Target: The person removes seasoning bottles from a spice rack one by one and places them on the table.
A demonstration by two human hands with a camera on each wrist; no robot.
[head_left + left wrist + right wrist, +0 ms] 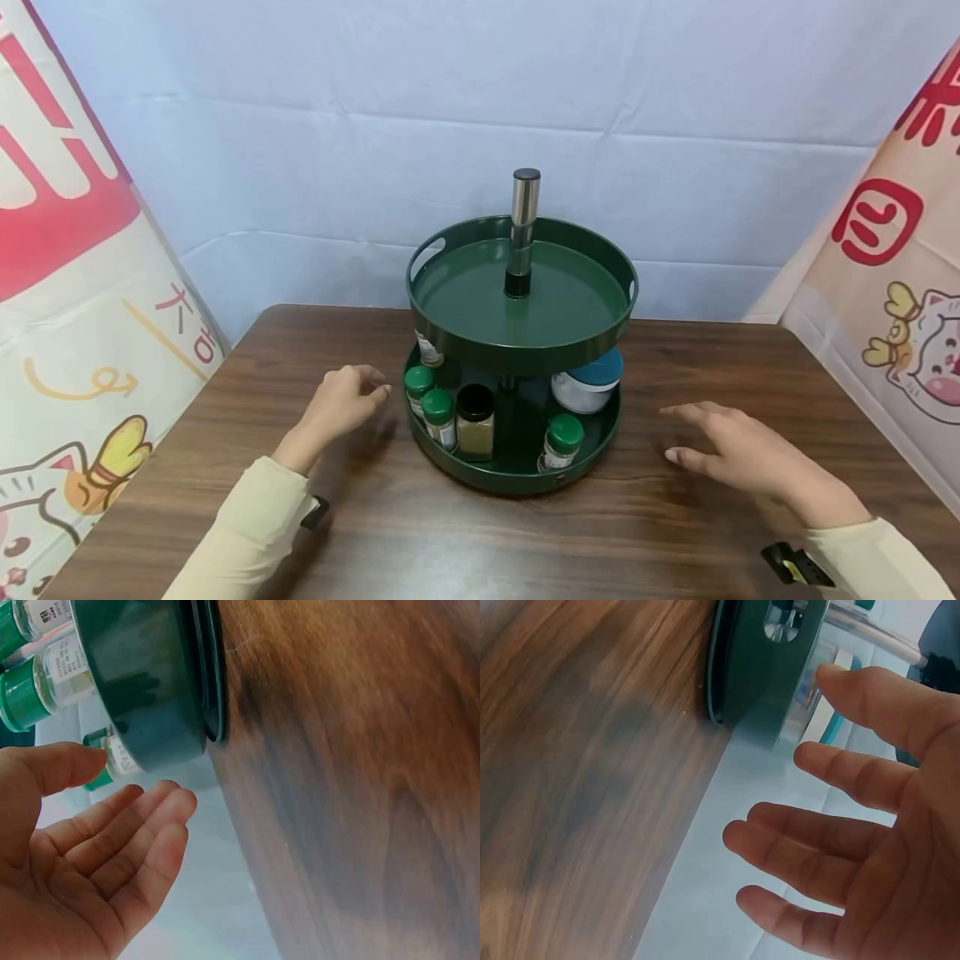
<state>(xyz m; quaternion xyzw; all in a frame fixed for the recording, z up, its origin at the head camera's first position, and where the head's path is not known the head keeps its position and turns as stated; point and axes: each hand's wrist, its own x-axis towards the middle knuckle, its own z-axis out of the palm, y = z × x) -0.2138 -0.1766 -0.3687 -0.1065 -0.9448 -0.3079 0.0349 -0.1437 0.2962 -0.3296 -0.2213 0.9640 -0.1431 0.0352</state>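
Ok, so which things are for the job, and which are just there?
For the job, it seems:
left hand
right hand
stand
green-capped jars
black-capped jar
blue-lidded tub

Just there:
table
white sheet
printed cloths

2 round dark-green trays (465, 292), 1 silver metal post (524, 208), 4 small green-capped clear jars (439, 419) (one partly hidden), 1 black-capped clear jar (476, 425), 1 blue-lidded whitish round tub (585, 392).

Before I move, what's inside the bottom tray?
Green-lidded jars, a black-lidded jar and a blue-lidded tub, plus a back-left jar partly covered. The top tray hides most of the back; I can't see there.
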